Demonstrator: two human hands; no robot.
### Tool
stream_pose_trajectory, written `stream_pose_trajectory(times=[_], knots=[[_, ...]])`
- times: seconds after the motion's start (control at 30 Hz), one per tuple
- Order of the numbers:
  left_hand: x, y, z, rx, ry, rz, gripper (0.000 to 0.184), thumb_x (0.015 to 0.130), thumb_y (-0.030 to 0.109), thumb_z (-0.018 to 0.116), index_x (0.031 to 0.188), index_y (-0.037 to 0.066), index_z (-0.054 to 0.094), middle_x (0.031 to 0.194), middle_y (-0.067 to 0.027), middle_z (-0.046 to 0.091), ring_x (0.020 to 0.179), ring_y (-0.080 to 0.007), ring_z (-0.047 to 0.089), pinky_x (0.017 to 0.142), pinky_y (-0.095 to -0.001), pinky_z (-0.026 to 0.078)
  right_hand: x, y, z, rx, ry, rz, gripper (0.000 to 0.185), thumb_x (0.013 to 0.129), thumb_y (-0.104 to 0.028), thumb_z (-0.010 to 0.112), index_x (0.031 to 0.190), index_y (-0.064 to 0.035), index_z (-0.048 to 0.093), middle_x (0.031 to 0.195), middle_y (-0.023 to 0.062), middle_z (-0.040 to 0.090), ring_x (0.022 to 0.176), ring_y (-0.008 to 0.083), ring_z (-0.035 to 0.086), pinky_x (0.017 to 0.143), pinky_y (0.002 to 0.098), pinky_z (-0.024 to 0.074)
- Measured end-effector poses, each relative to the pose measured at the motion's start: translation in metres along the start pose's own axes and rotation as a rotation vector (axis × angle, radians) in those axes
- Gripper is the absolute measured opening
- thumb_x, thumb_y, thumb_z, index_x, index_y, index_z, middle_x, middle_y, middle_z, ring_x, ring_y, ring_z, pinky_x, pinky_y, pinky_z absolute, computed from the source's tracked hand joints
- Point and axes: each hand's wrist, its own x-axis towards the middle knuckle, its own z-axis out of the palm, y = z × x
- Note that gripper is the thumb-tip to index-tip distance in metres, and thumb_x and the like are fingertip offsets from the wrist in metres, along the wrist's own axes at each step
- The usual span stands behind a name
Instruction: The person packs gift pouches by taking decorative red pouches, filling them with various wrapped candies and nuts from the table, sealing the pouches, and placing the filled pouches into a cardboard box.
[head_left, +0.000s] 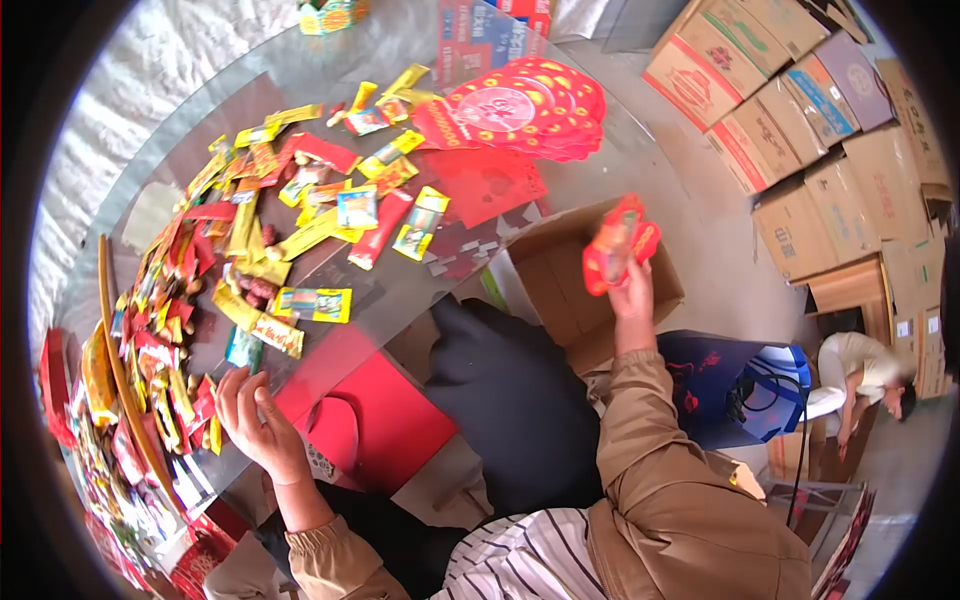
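My right hand grips a red packet with gold marks, slightly blurred. It holds the packet up over an open cardboard box beside my knee. At the table's near edge, my left hand is held with its fingers apart and nothing in them. Closest to its fingertips are small wrapped snacks, among them a teal packet. Many more snacks in yellow and red wrappers, such as a yellow-ended packet, lie scattered across the glass table.
A fanned stack of red printed packets lies on the table's far right. A red bag is below the edge. To my right stand a dark blue bag and stacked cartons. Another person bends down at far right.
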Motion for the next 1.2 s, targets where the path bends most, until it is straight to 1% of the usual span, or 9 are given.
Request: stream_pose_trajectory(times=[0.17, 0.43, 0.47, 0.57, 0.6, 0.7, 1.0, 1.1, 1.2], knots=[[-0.006, -0.004, 0.014, 0.258, -0.030, 0.054, 0.021, 0.100, 0.019, 0.056, 0.107, 0.005, 0.070, 0.122, -0.0140, 0.064, 0.121, -0.0349, 0.057, 0.107, -0.0503, 0.041, -0.004, 0.037, -0.070, -0.566, 0.448, 0.013, 0.022, 0.095, -0.005, 0.068, 0.117, -0.0037, 0.067, 0.103, 0.0059, 0.073, 0.090, 0.0165, 0.069, 0.080, 0.0332, 0.0556], [-0.005, -0.003, 0.019, 0.343, -0.046, 0.021, 0.025, 0.100, 0.020, 0.055, 0.110, 0.001, 0.069, 0.123, -0.0166, 0.064, 0.122, -0.0376, 0.056, 0.105, -0.0509, 0.042, 0.014, 0.113, -0.133, -1.047, 0.488, 0.001, 0.028, 0.087, -0.010, 0.072, 0.113, -0.0036, 0.071, 0.101, 0.0151, 0.075, 0.095, 0.0281, 0.073, 0.085, 0.0392, 0.0543], [-0.004, -0.004, 0.019, 0.334, -0.061, 0.020, 0.025, 0.100, 0.020, 0.055, 0.110, 0.001, 0.069, 0.123, -0.0169, 0.064, 0.122, -0.0377, 0.056, 0.105, -0.0507, 0.042, 0.016, 0.120, -0.141, -1.174, 0.443, 0.011, 0.030, 0.084, -0.013, 0.072, 0.114, -0.0080, 0.072, 0.105, 0.0191, 0.073, 0.101, 0.0350, 0.070, 0.089, 0.0431, 0.0531], [-0.004, -0.007, 0.021, 0.324, -0.080, 0.034, 0.028, 0.102, 0.021, 0.053, 0.110, 0.000, 0.068, 0.121, -0.0181, 0.065, 0.116, -0.0378, 0.059, 0.102, -0.0497, 0.044, -0.003, 0.094, -0.082, -1.397, 0.352, 0.114, 0.029, 0.085, -0.011, 0.070, 0.114, -0.0066, 0.072, 0.104, 0.0176, 0.074, 0.097, 0.0310, 0.072, 0.086, 0.0404, 0.0543], [-0.005, -0.007, 0.022, 0.328, -0.080, 0.036, 0.029, 0.102, 0.023, 0.052, 0.109, -0.001, 0.068, 0.121, -0.0183, 0.065, 0.115, -0.0377, 0.059, 0.101, -0.0495, 0.045, -0.008, 0.091, -0.073, -1.438, 0.346, 0.153, 0.030, 0.083, -0.016, 0.071, 0.113, -0.0120, 0.073, 0.105, 0.0206, 0.072, 0.104, 0.0374, 0.068, 0.089, 0.0447, 0.0527], [-0.006, -0.011, 0.022, 0.357, -0.077, 0.037, 0.029, 0.102, 0.022, 0.052, 0.110, -0.001, 0.068, 0.121, -0.0180, 0.065, 0.115, -0.0370, 0.059, 0.100, -0.0495, 0.045, -0.018, 0.088, -0.058, -1.471, 0.235, 0.279, 0.028, 0.084, -0.014, 0.069, 0.111, -0.0130, 0.074, 0.105, 0.0190, 0.073, 0.105, 0.0368, 0.068, 0.089, 0.0450, 0.0526], [-0.007, -0.008, 0.024, 0.396, -0.066, 0.009, 0.027, 0.103, 0.019, 0.051, 0.113, 0.000, 0.067, 0.126, -0.0199, 0.061, 0.120, -0.0382, 0.056, 0.102, -0.0505, 0.044, -0.016, 0.148, -0.096, -1.879, -0.252, 0.616, 0.037, 0.081, -0.032, 0.073, 0.114, -0.0151, 0.075, 0.111, 0.0187, 0.072, 0.109, 0.0361, 0.068, 0.090, 0.0463, 0.0541], [-0.008, -0.013, 0.023, 0.394, -0.082, 0.022, 0.027, 0.103, 0.019, 0.051, 0.114, 0.000, 0.067, 0.127, -0.0199, 0.061, 0.120, -0.0384, 0.056, 0.102, -0.0505, 0.044, -0.022, 0.159, -0.110, -1.931, -0.491, 0.766, 0.036, 0.084, -0.032, 0.070, 0.114, -0.0134, 0.075, 0.118, 0.0197, 0.070, 0.110, 0.0364, 0.068, 0.091, 0.0461, 0.0542], [-0.008, -0.010, 0.023, 0.364, -0.088, -0.005, 0.026, 0.103, 0.019, 0.051, 0.113, 0.000, 0.067, 0.126, -0.0192, 0.061, 0.120, -0.0381, 0.056, 0.102, -0.0504, 0.044, -0.030, 0.158, -0.106, -1.822, -0.487, 0.847, 0.032, 0.087, -0.027, 0.068, 0.114, -0.0125, 0.075, 0.123, 0.0187, 0.069, 0.112, 0.0359, 0.068, 0.090, 0.0454, 0.0547]])
